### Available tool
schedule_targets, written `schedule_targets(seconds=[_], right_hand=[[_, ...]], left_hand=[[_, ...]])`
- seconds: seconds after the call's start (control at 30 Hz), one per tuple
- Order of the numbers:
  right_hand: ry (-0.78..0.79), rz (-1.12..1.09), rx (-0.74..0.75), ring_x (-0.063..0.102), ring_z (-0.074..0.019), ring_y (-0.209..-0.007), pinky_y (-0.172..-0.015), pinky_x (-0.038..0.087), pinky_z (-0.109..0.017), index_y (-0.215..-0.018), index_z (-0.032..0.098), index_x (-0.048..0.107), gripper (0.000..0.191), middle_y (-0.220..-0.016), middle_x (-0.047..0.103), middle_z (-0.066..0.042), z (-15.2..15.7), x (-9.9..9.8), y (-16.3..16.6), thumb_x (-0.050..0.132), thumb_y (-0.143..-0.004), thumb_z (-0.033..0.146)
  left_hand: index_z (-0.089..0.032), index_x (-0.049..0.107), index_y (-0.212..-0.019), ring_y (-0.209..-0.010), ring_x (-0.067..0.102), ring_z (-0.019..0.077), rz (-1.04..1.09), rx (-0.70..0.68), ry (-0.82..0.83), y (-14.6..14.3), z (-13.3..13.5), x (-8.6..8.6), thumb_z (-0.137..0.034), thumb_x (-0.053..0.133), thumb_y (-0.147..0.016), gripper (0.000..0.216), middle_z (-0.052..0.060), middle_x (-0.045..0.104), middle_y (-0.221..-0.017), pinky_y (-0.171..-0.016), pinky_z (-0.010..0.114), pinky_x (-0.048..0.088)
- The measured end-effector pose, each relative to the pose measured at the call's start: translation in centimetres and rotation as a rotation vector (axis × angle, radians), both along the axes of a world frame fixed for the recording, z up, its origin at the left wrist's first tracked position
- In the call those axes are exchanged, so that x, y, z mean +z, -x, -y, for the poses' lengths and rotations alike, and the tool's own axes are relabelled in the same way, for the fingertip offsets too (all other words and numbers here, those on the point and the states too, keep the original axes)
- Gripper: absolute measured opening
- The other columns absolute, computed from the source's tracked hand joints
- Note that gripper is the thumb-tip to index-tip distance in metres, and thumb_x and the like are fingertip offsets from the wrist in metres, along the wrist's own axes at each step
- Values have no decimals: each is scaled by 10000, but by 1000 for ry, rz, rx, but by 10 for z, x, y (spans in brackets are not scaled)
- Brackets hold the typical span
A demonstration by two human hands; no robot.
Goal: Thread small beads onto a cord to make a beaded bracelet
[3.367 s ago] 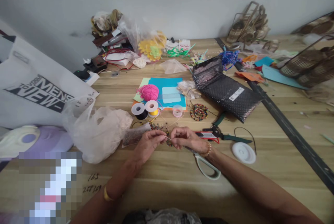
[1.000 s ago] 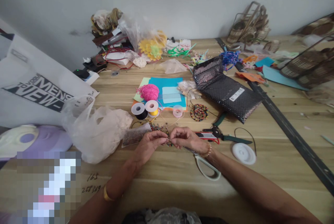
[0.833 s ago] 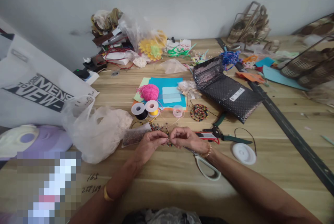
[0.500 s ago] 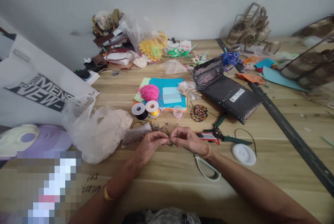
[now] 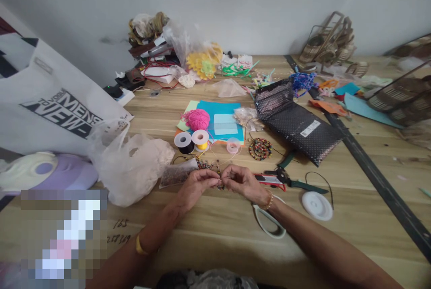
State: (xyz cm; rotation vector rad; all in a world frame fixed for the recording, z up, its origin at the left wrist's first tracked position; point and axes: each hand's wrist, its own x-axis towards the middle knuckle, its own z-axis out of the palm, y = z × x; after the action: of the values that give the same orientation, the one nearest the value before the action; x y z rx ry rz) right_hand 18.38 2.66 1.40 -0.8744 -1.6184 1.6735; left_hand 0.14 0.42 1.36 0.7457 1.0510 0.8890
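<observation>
My left hand (image 5: pixel 201 184) and my right hand (image 5: pixel 245 183) meet fingertip to fingertip above the table, both pinched on a fine thread (image 5: pixel 219 163) that is barely visible between them. Small dark and coloured beads (image 5: pixel 220 186) show just below the fingertips, partly covered by the hands. More loose beads (image 5: pixel 203 163) lie beyond my left hand, beside a clear bag of beads (image 5: pixel 178 173). Past the hands stand a spool of black cord (image 5: pixel 184 144), a spool of yellow cord (image 5: pixel 201 140) and a small pink spool (image 5: pixel 233 145). A coil of strung multicoloured beads (image 5: pixel 260 148) rests farther right.
White-handled scissors (image 5: pixel 269 228) lie partly under my right wrist. Green-handled pruners (image 5: pixel 283 174), a red cutter (image 5: pixel 271 180) and a white reel (image 5: pixel 317 205) are on the right. A plastic bag (image 5: pixel 133 172) stands left; pink yarn (image 5: pixel 197 119) and a black bubble mailer (image 5: pixel 299 122) sit beyond.
The whole view has shifted slightly, so things appear a little farther right. My hands stay pinched together in nearly the same place, with only slight finger movement.
</observation>
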Motion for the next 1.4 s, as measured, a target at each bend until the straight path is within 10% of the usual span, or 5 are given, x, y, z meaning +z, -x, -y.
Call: schedule_targets(seconds=[1.4], right_hand=[[-156,180,172,405,-93,-570,-525,318,-209,-792,128,585,412,-658,491,6,2,5,-4,402,-936,468]], left_hand=[[-148,700,-746,-610,554,127,-203,-57,-188,3,2,4,-250,697,-692,116,8,665,-648,-615,247,419]])
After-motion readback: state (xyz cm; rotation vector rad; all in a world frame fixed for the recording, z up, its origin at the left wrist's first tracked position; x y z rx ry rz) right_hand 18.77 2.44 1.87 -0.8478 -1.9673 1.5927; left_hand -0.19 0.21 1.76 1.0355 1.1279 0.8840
